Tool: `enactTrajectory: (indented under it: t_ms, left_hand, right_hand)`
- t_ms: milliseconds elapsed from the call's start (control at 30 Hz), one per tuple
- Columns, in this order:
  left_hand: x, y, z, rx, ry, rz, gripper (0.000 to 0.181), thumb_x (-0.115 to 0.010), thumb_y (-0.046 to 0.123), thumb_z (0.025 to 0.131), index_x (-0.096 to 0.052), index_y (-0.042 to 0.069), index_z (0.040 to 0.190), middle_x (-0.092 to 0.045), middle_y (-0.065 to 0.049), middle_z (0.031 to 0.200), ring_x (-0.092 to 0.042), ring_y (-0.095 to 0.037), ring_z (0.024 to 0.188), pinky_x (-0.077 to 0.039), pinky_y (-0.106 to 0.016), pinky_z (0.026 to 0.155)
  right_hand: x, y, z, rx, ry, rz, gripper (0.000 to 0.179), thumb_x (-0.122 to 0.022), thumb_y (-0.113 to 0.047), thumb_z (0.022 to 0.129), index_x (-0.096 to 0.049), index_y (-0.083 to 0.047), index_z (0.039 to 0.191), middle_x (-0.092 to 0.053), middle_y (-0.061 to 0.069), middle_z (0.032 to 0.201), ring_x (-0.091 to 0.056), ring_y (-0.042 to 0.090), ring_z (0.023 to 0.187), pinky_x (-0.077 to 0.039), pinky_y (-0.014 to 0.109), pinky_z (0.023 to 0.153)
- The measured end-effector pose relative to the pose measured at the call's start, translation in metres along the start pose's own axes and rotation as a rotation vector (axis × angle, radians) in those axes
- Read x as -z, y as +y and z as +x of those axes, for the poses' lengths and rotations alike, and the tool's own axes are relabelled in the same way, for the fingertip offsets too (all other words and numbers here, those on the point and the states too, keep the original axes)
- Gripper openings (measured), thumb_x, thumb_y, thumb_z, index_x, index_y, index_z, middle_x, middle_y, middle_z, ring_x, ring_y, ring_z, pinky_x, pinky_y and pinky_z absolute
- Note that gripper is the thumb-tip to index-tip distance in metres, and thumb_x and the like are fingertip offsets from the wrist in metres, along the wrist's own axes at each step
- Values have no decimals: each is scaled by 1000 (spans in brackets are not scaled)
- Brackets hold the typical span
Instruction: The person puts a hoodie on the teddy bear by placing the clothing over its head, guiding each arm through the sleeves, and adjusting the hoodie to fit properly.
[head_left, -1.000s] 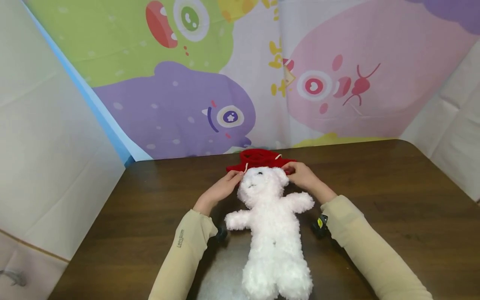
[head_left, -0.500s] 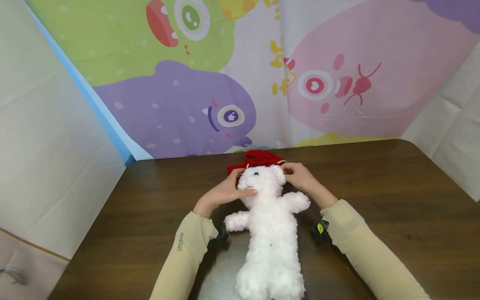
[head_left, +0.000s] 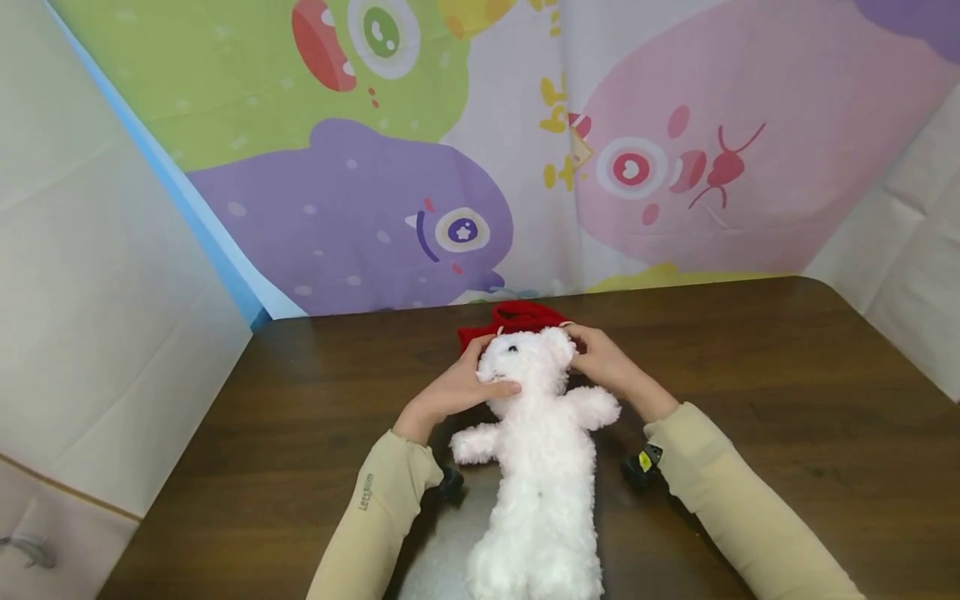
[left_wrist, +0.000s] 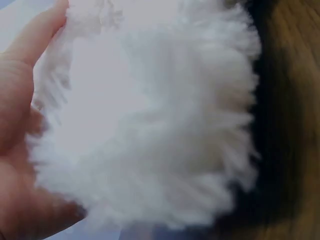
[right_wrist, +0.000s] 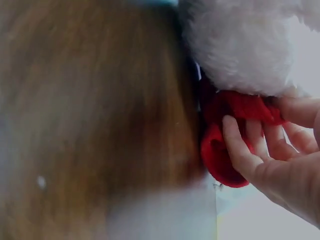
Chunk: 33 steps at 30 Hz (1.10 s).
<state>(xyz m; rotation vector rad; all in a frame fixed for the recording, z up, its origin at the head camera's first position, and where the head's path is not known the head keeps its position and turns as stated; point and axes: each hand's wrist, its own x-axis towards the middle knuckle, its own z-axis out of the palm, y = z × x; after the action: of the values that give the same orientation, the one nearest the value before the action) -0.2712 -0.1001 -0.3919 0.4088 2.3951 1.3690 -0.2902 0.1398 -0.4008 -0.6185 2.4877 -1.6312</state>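
Note:
A white fluffy teddy bear (head_left: 543,450) lies face up on the brown table, head at the far end. My left hand (head_left: 453,390) holds the side of its head, thumb across the muzzle. White fur (left_wrist: 150,110) fills much of the left wrist view. Beyond the head is a red cloth garment (head_left: 525,313) with white cord ends, partly hidden behind the bear. At the ear on the right is my right hand (head_left: 602,357). In the right wrist view its fingers grip the red cloth (right_wrist: 242,107), beside a round sleeve-like opening.
The brown wooden table (head_left: 735,367) extends to both sides of the bear. Its far edge meets a cartoon-printed cloth backdrop (head_left: 360,217). White panels (head_left: 97,250) stand at left and right. A black wrist camera (head_left: 641,467) sits under each sleeve cuff.
My left hand has moved from the head's edge to a hold around it, thumb over the muzzle. The bear has shifted slightly, and less of the red garment shows beside my right hand.

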Motion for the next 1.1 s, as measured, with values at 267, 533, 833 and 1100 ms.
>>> enactTrajectory:
  t_ms: [267, 533, 833, 1100]
  left_hand:
    - [-1, 2, 1, -10, 22, 20, 94, -71, 47, 71, -16, 21, 143, -24, -2, 145, -31, -20, 130, -30, -46, 103]
    - [-1, 6, 3, -42, 46, 75, 93, -72, 45, 71, -18, 20, 143, -20, -4, 145, -30, -23, 129, -32, -47, 102]
    - [-6, 16, -2, -60, 60, 93, 99, -75, 44, 69, -15, 20, 144, -19, -2, 146, -27, -22, 131, -29, -47, 103]
    - [-7, 16, -2, -78, 65, 96, 97, -75, 42, 69, -17, 20, 143, -22, -3, 141, -34, -23, 124, -33, -46, 100]
  right_hand:
    - [1, -11, -4, -146, -10, 221, 38, -45, -23, 95, -46, 7, 118, -48, 19, 115, -54, 15, 89, -48, 44, 86]
    - [4, -18, -4, -168, -30, 218, 45, -54, -22, 91, -43, 5, 125, -49, 19, 117, -53, 15, 93, -47, 29, 82]
    - [-2, -20, -4, 9, -4, 285, 34, -50, 3, 88, -42, 13, 120, -51, 23, 112, -55, 8, 85, -49, 20, 73]
    - [-5, -25, -6, 39, 73, 223, 28, -53, 4, 84, -48, 11, 111, -51, 23, 108, -50, 17, 85, -48, 19, 68]
